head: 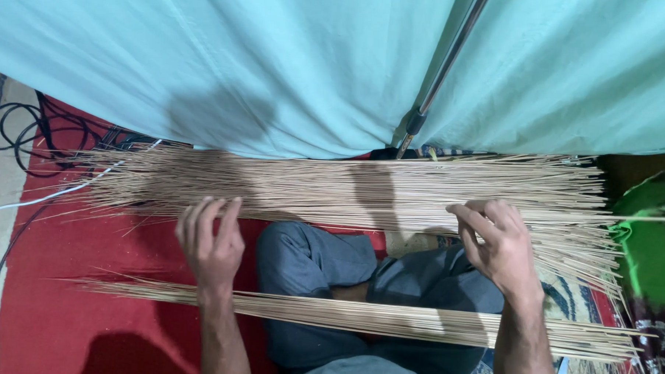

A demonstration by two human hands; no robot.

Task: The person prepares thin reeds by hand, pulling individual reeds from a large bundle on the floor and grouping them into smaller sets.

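A wide layer of thin pale straw sticks (pixel 347 184) lies spread across the red mat in front of me. My left hand (pixel 211 243) hovers at its near edge, fingers curled and slightly apart, holding nothing that I can see. My right hand (pixel 494 243) rests on the near edge of the same layer, fingers bent onto the sticks; whether it grips any is unclear. A second, narrower bundle of sticks (pixel 387 318) lies across my crossed legs (pixel 330 268), under both forearms.
A teal cloth (pixel 278 60) hangs behind the sticks, with a metal pole (pixel 443 69) in front of it. Black and white cables (pixel 32 136) lie on the left of the red mat (pixel 63 318). Green fabric (pixel 654 250) sits at the right.
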